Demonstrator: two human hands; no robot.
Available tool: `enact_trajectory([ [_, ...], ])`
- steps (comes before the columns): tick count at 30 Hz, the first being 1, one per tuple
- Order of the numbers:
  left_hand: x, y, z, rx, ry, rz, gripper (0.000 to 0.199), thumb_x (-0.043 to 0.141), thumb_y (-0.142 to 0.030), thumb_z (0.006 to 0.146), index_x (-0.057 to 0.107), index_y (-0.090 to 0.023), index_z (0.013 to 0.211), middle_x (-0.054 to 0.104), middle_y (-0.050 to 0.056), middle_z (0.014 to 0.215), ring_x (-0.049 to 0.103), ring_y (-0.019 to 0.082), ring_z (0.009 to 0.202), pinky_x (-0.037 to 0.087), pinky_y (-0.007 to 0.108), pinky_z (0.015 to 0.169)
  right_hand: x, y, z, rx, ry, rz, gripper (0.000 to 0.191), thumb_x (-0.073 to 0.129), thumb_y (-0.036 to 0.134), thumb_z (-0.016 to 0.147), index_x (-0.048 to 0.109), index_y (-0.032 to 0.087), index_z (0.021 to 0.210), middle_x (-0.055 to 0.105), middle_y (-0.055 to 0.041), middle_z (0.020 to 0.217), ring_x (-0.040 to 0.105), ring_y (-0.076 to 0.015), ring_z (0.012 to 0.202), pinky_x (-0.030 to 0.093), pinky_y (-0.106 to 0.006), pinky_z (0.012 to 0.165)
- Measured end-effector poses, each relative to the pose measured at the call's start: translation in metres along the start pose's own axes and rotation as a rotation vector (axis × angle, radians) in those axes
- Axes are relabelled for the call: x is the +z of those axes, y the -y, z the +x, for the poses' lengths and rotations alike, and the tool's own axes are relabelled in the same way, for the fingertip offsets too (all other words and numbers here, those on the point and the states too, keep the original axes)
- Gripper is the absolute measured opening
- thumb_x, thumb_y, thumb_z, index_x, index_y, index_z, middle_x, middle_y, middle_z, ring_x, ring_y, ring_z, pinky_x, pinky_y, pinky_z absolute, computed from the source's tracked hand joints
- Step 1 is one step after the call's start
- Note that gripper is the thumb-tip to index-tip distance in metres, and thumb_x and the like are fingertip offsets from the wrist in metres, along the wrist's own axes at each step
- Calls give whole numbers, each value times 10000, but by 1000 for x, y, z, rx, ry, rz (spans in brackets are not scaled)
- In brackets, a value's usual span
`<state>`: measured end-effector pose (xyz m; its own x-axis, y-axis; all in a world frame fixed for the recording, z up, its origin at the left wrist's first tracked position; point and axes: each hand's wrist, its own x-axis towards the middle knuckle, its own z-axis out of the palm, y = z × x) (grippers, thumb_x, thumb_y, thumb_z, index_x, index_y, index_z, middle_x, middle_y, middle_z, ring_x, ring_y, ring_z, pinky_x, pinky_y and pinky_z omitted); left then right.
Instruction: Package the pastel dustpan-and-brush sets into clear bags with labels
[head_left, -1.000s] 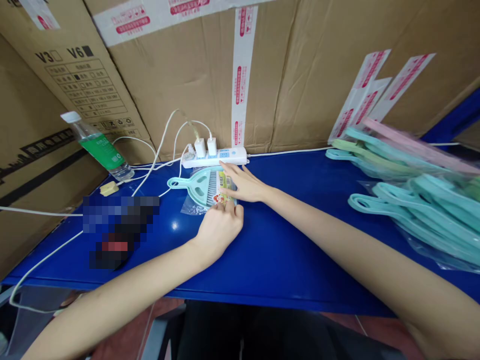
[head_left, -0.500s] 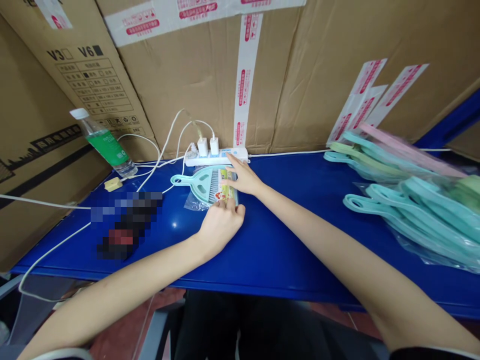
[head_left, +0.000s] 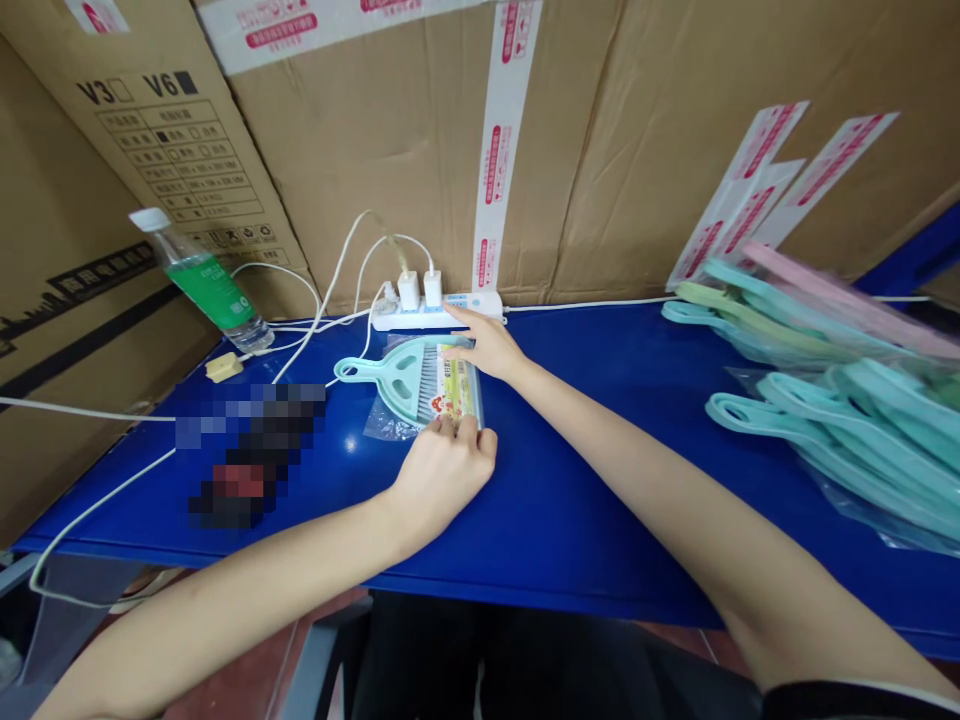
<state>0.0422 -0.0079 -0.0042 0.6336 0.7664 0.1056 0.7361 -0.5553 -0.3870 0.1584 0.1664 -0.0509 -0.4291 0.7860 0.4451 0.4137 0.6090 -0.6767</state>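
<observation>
Centre-left: dustpan (head_left: 397, 383) flat, label (head_left: 450, 385) bared, seemingly being straightened | left hand (head_left: 441, 475) curled at its lower edge, grip unclear | right hand (head_left: 491, 348) apart, fingers spread at upper edge | right: bagged pile (head_left: 847, 440)

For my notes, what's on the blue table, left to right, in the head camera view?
Clear plastic bottle with green label → turquoise plastic dustpan-and-brush set → bagged turquoise plastic loop-handled pieces.

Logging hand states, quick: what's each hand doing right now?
Left hand: fingers curled at the dustpan set's near edge; grip unclear.
Right hand: open, fingers spread at the set's far edge.
</observation>
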Motion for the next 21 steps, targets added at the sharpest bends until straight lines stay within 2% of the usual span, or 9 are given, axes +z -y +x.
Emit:
enact_trajectory([
  [4,-2,-3,-5,25,10,-5,174,555,47,822,673,-79,797,699,144,764,736,287,721,608,349,578,3,-1,0,6,-19,9,597,739,242,793,570,288,1363,542,-77,1437,671,-242,1083,544,-430,970],
  [8,-9,0,-6,28,75,-74,149,559,9,842,674,-84,821,697,144,784,729,278,721,601,348,579,7,0,-2,2,-11,-13,382,640,313,910,591,197,1270,590,-107,1331,638,-234,1075,540,-471,912],
  [11,-15,5,-2,-55,121,-168,194,494,-162,947,666,-92,890,696,138,818,717,265,719,589,357,590,8,1,-3,-5,-1,-42,348,600,352,935,586,192,1244,598,-95,1277,619,-230,1064,537,-459,883],
  [13,-15,7,3,-132,120,-200,295,423,-262,992,655,-82,972,705,150,878,713,275,811,586,365,652,8,2,-3,-9,5,-66,347,597,359,936,585,196,1242,597,-94,1271,619,-227,1055,537,-452,876],
  [17,-7,3,13,-207,107,-163,442,433,-350,991,580,7,1207,687,235,1112,650,310,1065,553,371,820,7,3,-2,-14,14,-118,348,597,363,935,585,193,1238,601,-92,1260,620,-226,1047,538,-449,869],
  [21,4,1,16,-228,73,-144,601,443,-420,982,469,65,1337,647,279,1209,625,316,1118,509,372,896,5,6,-2,-8,31,-175,342,595,364,936,588,194,1233,604,-91,1254,621,-224,1043,539,-447,867],
])
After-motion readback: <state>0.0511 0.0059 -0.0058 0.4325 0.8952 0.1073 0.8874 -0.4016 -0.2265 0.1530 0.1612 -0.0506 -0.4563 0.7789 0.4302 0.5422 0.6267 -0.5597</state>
